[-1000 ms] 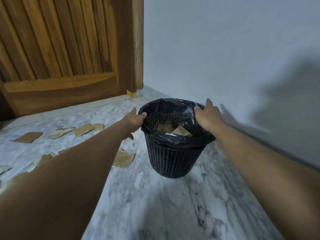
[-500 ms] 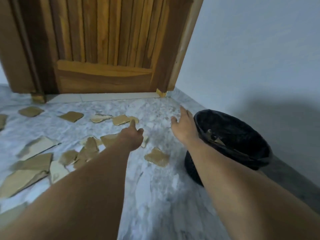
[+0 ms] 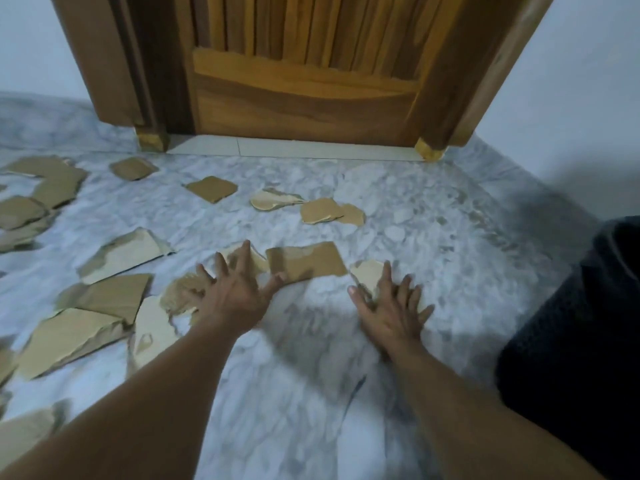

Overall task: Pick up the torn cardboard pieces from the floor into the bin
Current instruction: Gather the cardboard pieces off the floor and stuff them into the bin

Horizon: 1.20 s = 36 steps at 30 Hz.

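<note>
Two bare forearms reaching forward over marble floor [image 3: 311,393]. Left hand [image 3: 232,295] spread flat, fingers splayed over cardboard pieces [image 3: 304,263]. Right hand [image 3: 391,308] likewise open, palm down on a pale scrap [image 3: 367,273]. Black bin [image 3: 581,327] just right of right hand. More pieces scattered left and beyond, toward wooden door [image 3: 304,64].

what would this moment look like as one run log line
left hand open, spread over torn brown cardboard pieces | right hand open on pale cardboard scrap | black mesh bin at right | nothing lifted yet
</note>
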Tool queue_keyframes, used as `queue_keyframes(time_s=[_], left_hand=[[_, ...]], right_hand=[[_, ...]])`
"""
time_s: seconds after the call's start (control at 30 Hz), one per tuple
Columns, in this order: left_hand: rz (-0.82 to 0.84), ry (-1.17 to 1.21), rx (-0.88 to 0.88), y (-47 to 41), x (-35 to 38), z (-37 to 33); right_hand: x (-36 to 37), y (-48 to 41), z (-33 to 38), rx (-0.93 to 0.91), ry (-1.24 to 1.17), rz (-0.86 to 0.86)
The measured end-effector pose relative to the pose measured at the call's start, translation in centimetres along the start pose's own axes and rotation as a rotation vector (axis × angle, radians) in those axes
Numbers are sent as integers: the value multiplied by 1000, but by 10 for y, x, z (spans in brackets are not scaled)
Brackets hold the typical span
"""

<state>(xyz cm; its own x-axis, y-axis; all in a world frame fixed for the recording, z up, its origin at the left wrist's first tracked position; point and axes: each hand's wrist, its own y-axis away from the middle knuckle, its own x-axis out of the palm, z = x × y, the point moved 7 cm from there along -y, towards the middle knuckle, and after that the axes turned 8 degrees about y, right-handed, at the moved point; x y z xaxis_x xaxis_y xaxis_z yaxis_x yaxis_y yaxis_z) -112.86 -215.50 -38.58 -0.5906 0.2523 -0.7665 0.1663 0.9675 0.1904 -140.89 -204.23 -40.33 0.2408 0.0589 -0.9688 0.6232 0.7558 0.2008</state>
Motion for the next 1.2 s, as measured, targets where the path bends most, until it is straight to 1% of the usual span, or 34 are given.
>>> queue_keyframes(time_s=[0.07,0.13,0.2,0.3,0.4,0.5,0.6,0.7,0.8,0.9,0.97,1.1,1.2], left_hand=[[-57,-49,-52,-7,13,5],[-160,-183,-53,-10,15,6],[-248,-248,-63,-19,13,5],[-302,-244,-97,-35,15,5],[-312,-221,-71,-38,20,10],[-299,-190,-79,-39,20,13],[-264,-234,-101,-41,22,14],[-253,-243,-117,-41,20,12],[-246,-230,-140,-39,17,10],[-278,-209,-170,-37,14,14],[-269,-224,-178,-35,14,14],[-214,-247,-142,-28,16,16],[-148,-260,-102,-3,18,26]], right_hand=[[-5,-30,10,-20,-19,-37],[-12,-62,22,-32,-72,-65],[-18,-93,34,-43,-117,-79],[-25,-134,53,-62,-123,-102],[-32,-168,83,-75,-95,-90],[-37,-190,126,-109,-18,-21],[-37,-195,175,-190,17,85],[-30,-183,226,-363,147,204],[-15,-166,252,-519,247,322],[-16,-154,249,-616,317,379],[-19,-139,236,-662,338,420],[-19,-96,189,-655,307,464],[-11,-61,154,-637,328,477]])
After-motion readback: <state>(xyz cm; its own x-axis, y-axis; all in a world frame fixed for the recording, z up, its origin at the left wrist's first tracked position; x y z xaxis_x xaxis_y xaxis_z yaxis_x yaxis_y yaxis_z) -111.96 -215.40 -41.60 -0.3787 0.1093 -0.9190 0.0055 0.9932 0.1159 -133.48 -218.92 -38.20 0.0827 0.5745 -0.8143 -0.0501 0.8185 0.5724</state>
